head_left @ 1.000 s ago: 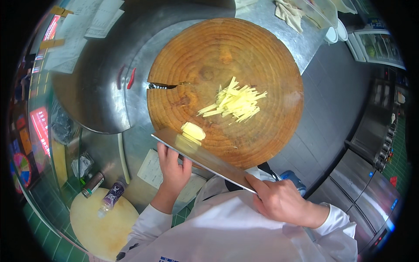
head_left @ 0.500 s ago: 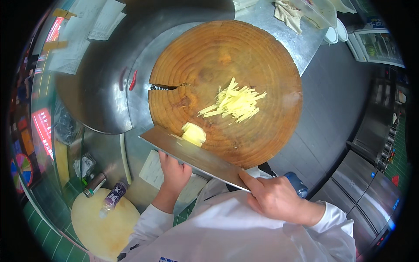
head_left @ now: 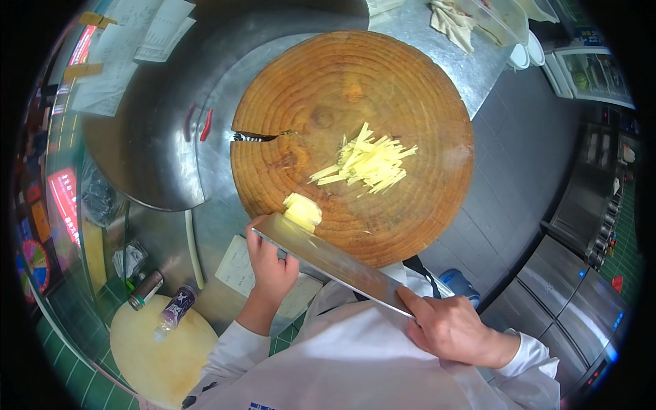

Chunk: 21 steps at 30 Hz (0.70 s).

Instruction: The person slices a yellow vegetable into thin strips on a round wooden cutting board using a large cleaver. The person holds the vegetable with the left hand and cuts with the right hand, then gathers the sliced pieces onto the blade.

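A wide steel cleaver [head_left: 335,263] slants over the near edge of a round wooden chopping block [head_left: 410,82]. My right hand [head_left: 458,328] is closed at its right end. Close to the blade's left end is my left hand [head_left: 273,263], thumb and fingers apart; part of the fingers is hidden behind the blade. Whether they touch the steel I cannot tell. Just beyond the blade lies a small stack of pale yellow slices [head_left: 303,210], probably ginger. A loose heap of thin yellow shreds [head_left: 372,160] sits mid-block.
A curved steel guard [head_left: 143,150] stands left of the block, a red chili [head_left: 206,126] beside it. Lower left are a pale round board [head_left: 160,362], a bottle [head_left: 179,305] and a can [head_left: 145,290]. A cloth [head_left: 452,24] lies on the far right of the counter.
The cleaver has slid right and toward me with my right hand. My left fingertips now show past its left end. Slices and shreds stay in place.
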{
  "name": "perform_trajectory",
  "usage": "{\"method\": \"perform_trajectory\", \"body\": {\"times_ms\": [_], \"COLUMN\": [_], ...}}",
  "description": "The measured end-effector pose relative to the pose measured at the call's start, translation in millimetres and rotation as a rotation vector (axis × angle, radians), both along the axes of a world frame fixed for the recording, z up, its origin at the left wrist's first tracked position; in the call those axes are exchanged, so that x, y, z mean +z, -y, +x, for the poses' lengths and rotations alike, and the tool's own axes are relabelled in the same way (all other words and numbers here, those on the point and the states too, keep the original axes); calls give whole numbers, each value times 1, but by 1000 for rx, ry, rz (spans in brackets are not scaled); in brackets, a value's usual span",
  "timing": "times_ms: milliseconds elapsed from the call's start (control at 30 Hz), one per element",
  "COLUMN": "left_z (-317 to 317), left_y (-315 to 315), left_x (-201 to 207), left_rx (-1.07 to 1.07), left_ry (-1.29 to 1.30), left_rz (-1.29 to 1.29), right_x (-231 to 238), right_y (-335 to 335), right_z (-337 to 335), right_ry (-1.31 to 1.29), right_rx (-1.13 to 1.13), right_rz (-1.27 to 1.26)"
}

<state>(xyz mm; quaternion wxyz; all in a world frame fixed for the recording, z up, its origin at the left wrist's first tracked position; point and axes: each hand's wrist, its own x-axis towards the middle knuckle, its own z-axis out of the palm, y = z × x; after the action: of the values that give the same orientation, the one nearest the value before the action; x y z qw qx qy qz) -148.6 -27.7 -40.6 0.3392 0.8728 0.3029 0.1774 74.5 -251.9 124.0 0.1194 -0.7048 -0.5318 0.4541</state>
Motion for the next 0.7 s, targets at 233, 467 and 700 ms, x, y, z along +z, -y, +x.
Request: {"method": "perform_trajectory", "body": {"times_ms": [233,467,700], "left_z": [3,1,3], "left_y": [2,1,4], "left_x": [5,2,0], "left_rx": [42,36,50], "left_ry": [-9,19,16], "left_rz": [-42,-60,-24], "right_x": [-14,-55,-42], "right_y": [-22,-48,-35], "right_z": [-1,-12,-13], "right_ry": [-4,8,35], "right_rx": [-1,-81,-80], "right_rz": [14,94,155]}}
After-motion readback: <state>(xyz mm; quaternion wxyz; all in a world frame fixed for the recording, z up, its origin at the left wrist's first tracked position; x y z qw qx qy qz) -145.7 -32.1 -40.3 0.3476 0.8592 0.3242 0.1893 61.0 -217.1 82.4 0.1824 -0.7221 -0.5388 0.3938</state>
